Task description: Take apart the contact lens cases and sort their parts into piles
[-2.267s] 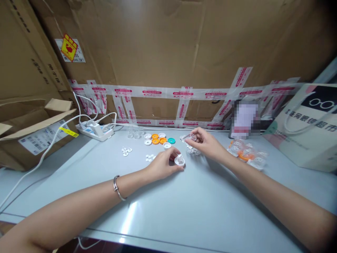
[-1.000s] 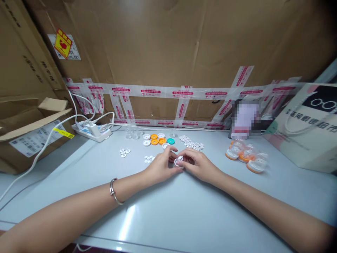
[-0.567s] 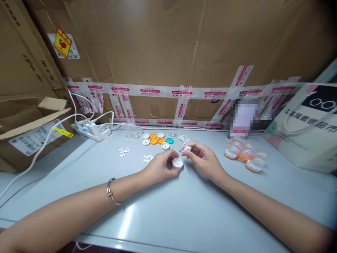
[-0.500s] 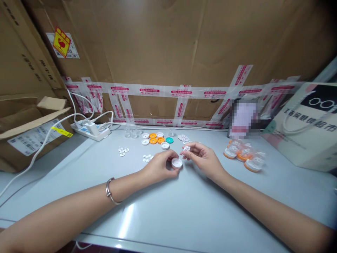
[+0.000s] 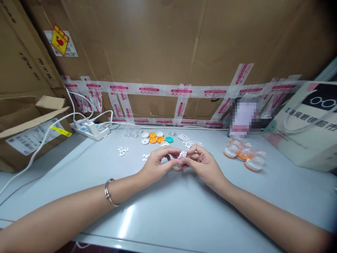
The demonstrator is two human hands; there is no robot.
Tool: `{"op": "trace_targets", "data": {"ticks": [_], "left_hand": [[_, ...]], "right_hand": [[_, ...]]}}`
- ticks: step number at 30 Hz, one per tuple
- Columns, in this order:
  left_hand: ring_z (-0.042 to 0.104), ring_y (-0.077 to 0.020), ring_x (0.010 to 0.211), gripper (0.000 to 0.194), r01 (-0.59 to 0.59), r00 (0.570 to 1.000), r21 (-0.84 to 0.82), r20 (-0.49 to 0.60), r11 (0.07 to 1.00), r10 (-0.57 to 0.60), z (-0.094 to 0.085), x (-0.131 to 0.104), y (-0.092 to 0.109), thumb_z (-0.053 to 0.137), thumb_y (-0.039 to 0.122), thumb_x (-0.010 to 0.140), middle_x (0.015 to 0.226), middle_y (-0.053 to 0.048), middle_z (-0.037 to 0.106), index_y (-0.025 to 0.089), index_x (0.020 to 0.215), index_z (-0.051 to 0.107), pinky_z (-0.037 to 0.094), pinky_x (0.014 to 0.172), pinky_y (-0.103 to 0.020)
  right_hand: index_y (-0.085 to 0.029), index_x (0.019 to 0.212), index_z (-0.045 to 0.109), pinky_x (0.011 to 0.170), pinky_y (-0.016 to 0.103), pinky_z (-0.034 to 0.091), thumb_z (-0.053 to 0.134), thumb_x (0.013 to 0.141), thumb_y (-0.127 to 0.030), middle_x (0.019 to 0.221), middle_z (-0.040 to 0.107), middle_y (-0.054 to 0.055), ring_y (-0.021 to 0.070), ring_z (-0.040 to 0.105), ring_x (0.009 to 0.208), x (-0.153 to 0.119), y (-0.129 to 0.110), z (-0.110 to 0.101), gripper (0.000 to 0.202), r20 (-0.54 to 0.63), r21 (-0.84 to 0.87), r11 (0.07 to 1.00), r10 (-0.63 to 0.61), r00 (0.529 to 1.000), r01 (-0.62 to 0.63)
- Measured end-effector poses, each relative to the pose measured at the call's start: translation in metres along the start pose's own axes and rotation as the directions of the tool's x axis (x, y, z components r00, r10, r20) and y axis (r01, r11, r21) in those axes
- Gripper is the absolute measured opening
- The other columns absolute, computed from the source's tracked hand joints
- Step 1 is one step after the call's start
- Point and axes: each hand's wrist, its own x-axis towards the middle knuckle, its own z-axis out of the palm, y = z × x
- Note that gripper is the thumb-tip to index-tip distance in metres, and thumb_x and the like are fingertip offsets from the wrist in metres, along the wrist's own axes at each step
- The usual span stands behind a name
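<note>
A white cage (image 5: 182, 154) is being pinched by left hand (image 5: 156, 163) and right hand (image 5: 206, 168) fingers; domed units (image 5: 244, 153) right of it seem finished, while loose rings (image 5: 158, 141) behind it are being left unassembled.

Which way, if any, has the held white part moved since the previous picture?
Yes: against the teal ring, the white part moved slightly left and down in view.

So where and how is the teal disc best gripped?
Probably grip the teal disc by its rim, from above and the right: it lies flat, with an orange disc close on its left and a clear dome behind, while a gap separates its right edge from the white pieces.
</note>
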Motion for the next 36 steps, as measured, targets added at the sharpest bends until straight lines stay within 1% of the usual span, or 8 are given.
{"op": "trace_targets", "data": {"ticks": [4,8,15,21,27,29,32,36], "left_hand": [[0.055,-0.0137,0.080,0.024,-0.017,0.999,0.040,-0.051,0.999,0.019,0.001,-0.001,0.000,0.066,0.021,0.074,0.086,-0.004,0.062,0.017,0.097,0.064,0.046,0.069,-0.024],[0.057,-0.0138,0.080,0.020,-0.064,0.994,0.151,-0.077,0.986,0.077,-0.001,-0.003,-0.002,0.060,0.018,0.079,0.086,-0.005,0.063,0.019,0.098,0.065,0.047,0.071,-0.025],[0.059,-0.0131,0.078,0.029,-0.294,0.954,0.393,0.074,0.871,0.289,-0.003,-0.005,-0.009,0.047,0.015,0.086,0.087,-0.006,0.063,0.018,0.113,0.056,0.050,0.071,-0.026],[0.061,-0.0143,0.084,0.021,-0.393,0.912,0.581,0.144,0.713,0.385,-0.005,-0.007,-0.006,0.043,0.018,0.089,0.092,-0.006,0.065,0.017,0.108,0.052,0.049,0.076,-0.027],[0.059,-0.0131,0.079,0.024,-0.484,0.871,0.622,0.270,0.615,0.411,-0.009,-0.008,-0.007,0.041,0.015,0.089,0.085,-0.005,0.064,0.017,0.110,0.051,0.048,0.072,-0.025],[0.060,-0.0134,0.082,0.027,-0.518,0.849,0.622,0.294,0.587,0.438,-0.010,-0.009,-0.006,0.041,0.013,0.088,0.088,-0.006,0.064,0.017,0.113,0.050,0.049,0.072,-0.024],[0.061,-0.0144,0.086,0.026,-0.558,0.824,0.613,0.330,0.560,0.460,-0.011,-0.009,-0.002,0.040,0.012,0.088,0.095,-0.007,0.065,0.016,0.111,0.052,0.050,0.074,-0.024],[0.063,-0.0152,0.084,0.023,-0.564,0.823,0.603,0.354,0.565,0.444,-0.011,-0.010,0.002,0.039,0.011,0.088,0.093,-0.008,0.067,0.014,0.100,0.057,0.052,0.074,-0.026]], "right_hand": [[-0.019,0.073,0.046,0.072,0.030,0.052,0.073,0.063,-0.033,0.061,0.069,-0.003,0.0142,0.067,0.063,-0.004,-0.003,0.004,0.031,0.001,0.081,0.989,0.121,0.993,-0.121],[-0.018,0.079,0.053,0.077,0.032,0.051,0.070,0.067,-0.036,0.071,0.071,0.001,0.0153,0.067,0.071,-0.005,-0.004,0.001,0.027,0.086,0.016,0.992,0.121,0.989,-0.123],[-0.016,0.079,0.063,0.072,0.030,0.052,0.069,0.067,-0.038,0.074,0.070,0.003,0.0155,0.066,0.071,-0.002,-0.006,-0.006,0.026,0.045,-0.168,0.985,0.057,0.997,-0.049],[-0.016,0.066,0.060,0.074,0.032,0.053,0.070,0.065,-0.040,0.066,0.066,0.001,0.0150,0.066,0.066,-0.002,-0.014,-0.005,0.027,0.091,-0.102,0.991,0.095,0.991,-0.086],[-0.016,0.067,0.059,0.070,0.029,0.053,0.069,0.067,-0.040,0.065,0.065,0.000,0.0135,0.064,0.065,-0.001,-0.012,-0.007,0.026,0.108,-0.094,0.989,0.120,0.987,-0.110],[-0.017,0.071,0.059,0.068,0.029,0.052,0.064,0.071,-0.040,0.065,0.064,0.000,0.0130,0.063,0.062,-0.001,-0.009,-0.007,0.024,0.085,-0.147,0.986,0.092,0.992,-0.079],[-0.018,0.072,0.058,0.062,0.026,0.049,0.054,0.079,-0.038,0.065,0.062,0.000,0.0126,0.060,0.060,-0.003,-0.005,-0.005,0.022,0.051,-0.309,0.950,-0.023,0.998,0.037],[-0.019,0.072,0.055,0.056,0.023,0.042,0.045,0.085,-0.031,0.061,0.058,-0.001,0.0120,0.054,0.058,-0.006,0.000,-0.004,0.020,0.076,-0.579,0.788,-0.207,0.975,0.212]]}}
